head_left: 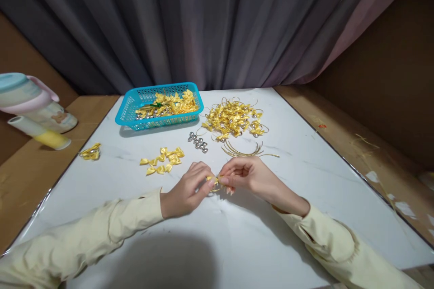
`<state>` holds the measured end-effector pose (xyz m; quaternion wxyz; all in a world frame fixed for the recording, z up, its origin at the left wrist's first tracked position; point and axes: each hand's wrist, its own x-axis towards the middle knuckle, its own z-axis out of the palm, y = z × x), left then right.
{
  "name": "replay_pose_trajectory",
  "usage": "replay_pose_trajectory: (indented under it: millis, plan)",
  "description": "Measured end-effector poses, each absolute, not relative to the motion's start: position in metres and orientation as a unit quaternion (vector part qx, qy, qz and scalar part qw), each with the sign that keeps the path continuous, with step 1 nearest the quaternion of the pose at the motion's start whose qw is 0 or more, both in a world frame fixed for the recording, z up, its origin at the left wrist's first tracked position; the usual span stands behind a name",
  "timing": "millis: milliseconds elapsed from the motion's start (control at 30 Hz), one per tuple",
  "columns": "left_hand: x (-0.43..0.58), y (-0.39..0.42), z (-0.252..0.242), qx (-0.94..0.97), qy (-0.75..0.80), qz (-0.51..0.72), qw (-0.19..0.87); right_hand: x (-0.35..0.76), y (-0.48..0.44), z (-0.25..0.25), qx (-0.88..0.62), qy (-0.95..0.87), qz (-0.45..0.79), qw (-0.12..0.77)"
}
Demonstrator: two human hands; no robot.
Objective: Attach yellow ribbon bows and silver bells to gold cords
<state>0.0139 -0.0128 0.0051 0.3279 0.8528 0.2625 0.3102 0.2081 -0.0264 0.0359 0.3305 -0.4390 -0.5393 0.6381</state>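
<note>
My left hand (187, 189) and my right hand (244, 174) meet at the middle of the white table (237, 235). Both pinch one small yellow ribbon bow (214, 182) between their fingertips. A thin gold cord loop hangs just under the bow. Loose yellow bows (163, 160) lie just beyond my left hand. A cluster of small silver bells (198, 142) sits beyond the hands. A bundle of gold cords (242, 150) lies beyond my right hand.
A blue plastic basket (129, 113) with yellow bows and bells stands at the back left. A heap of finished bows with loops (233, 118) lies at back centre. One more bow bunch (91, 152) sits near the left edge. A pastel jug (30, 99) rests off the table, left.
</note>
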Motion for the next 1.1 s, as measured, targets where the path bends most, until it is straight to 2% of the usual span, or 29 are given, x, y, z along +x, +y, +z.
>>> replay_pose_trajectory:
  millis: [433,567,700,833,1100]
  plan:
    - [0.014,-0.012,-0.001,0.862,0.237,0.32,0.312,0.21,-0.024,0.044,-0.436,-0.547,0.651,0.296]
    - [0.015,-0.012,0.001,0.858,0.245,0.315,0.323,0.215,-0.022,0.048,-0.46,-0.591,0.601,0.278]
    - [0.016,-0.011,0.003,0.845,0.271,0.307,0.342,0.22,-0.019,0.05,-0.501,-0.627,0.508,0.312]
    - [0.016,-0.009,0.005,0.817,0.317,0.294,0.381,0.223,-0.021,0.057,-0.511,-0.608,0.476,0.377]
    - [0.019,-0.007,0.011,0.768,0.375,0.284,0.435,0.217,-0.032,0.064,-0.434,-0.562,0.599,0.37]
